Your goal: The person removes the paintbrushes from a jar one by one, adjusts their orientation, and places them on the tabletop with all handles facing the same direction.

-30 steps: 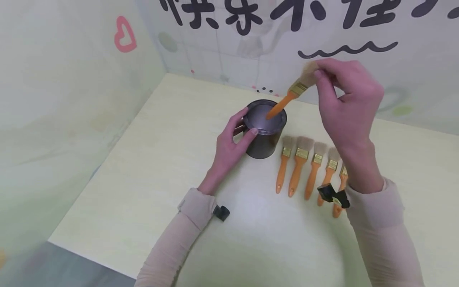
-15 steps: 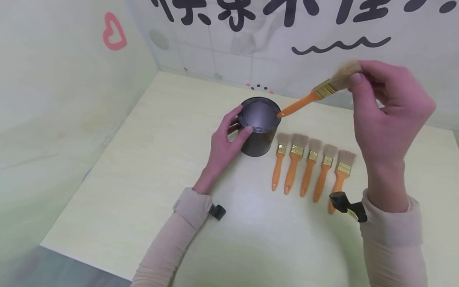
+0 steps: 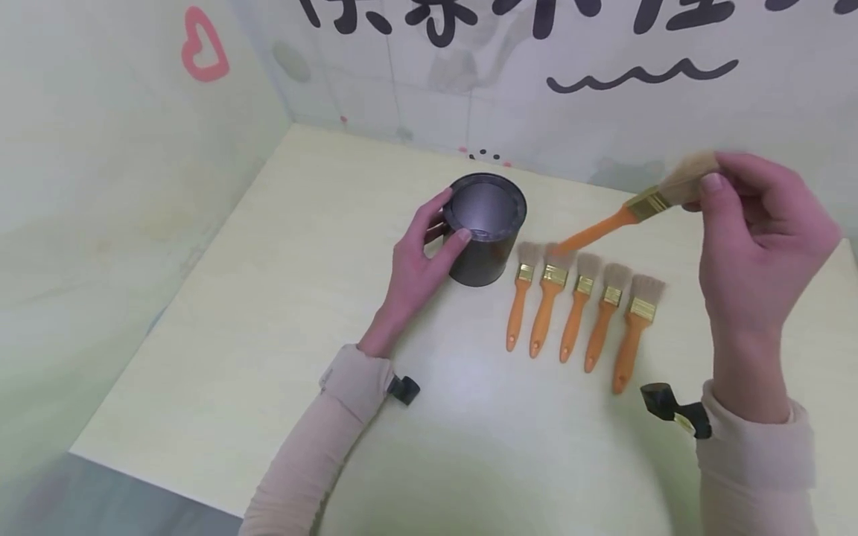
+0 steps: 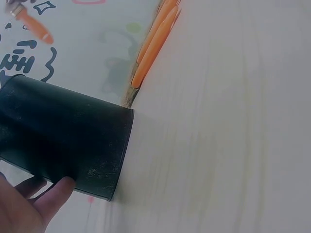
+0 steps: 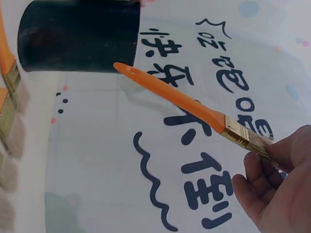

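Note:
My left hand [image 3: 418,260] grips the near left side of a dark metal can [image 3: 479,260], thumb at the rim. The can stands upright on the table, and the inside that shows holds nothing. My right hand [image 3: 764,231] pinches a paintbrush [image 3: 596,231] by its bristles, up in the air right of the can. Its orange handle points down and left, the tip overlapping a lying brush in the head view. In the right wrist view the same paintbrush [image 5: 175,97] shows its brass-coloured ferrule close to the fingers.
Several orange-handled paintbrushes [image 3: 579,320] lie in a row right of the can, bristles toward the wall. The pale table [image 3: 221,350] meets a printed wall [image 3: 590,134] behind and another wall [image 3: 121,186] at left. Its front left edge shows below.
My right hand has carried the paintbrush rightward and lowered it, so its handle tip has left the can's mouth. The left hand keeps its grip on the can. The view has shifted slightly.

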Available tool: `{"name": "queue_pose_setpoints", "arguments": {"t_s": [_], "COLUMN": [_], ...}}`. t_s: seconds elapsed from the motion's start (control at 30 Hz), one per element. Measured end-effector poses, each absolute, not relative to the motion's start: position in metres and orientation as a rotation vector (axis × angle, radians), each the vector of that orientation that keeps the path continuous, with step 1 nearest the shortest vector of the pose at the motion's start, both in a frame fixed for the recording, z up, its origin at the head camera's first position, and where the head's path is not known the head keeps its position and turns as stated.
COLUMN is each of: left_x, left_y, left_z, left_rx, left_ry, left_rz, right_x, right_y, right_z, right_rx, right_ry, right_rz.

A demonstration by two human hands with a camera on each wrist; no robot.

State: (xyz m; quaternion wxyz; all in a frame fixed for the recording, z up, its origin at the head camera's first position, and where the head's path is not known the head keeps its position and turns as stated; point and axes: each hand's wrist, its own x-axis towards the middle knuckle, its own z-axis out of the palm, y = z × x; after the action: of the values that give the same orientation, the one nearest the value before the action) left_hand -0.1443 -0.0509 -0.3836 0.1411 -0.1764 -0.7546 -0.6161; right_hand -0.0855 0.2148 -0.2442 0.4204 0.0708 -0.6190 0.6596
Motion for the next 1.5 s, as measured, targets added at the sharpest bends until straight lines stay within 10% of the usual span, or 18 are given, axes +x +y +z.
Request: {"name": "queue_pose_setpoints", "arguments": {"t_s": [0.63,1.5], "left_x": [-0.145,-0.137], "left_y": [-0.049,-0.05], "left_z": [-0.383,-0.379], "left_rx": [-0.517,-0.491], "left_ry": [-2.188,-2.194], "left_rz": [-1.759,-1.753], "right_x": [-0.069,-0.076], "right_y": [0.295,0.357], "right_z": [-0.312,-0.382], "right_rx": [-0.438,-0.568], "right_ry": [-2.285,-3.017], "right_rz": [1.086,0.751]}}
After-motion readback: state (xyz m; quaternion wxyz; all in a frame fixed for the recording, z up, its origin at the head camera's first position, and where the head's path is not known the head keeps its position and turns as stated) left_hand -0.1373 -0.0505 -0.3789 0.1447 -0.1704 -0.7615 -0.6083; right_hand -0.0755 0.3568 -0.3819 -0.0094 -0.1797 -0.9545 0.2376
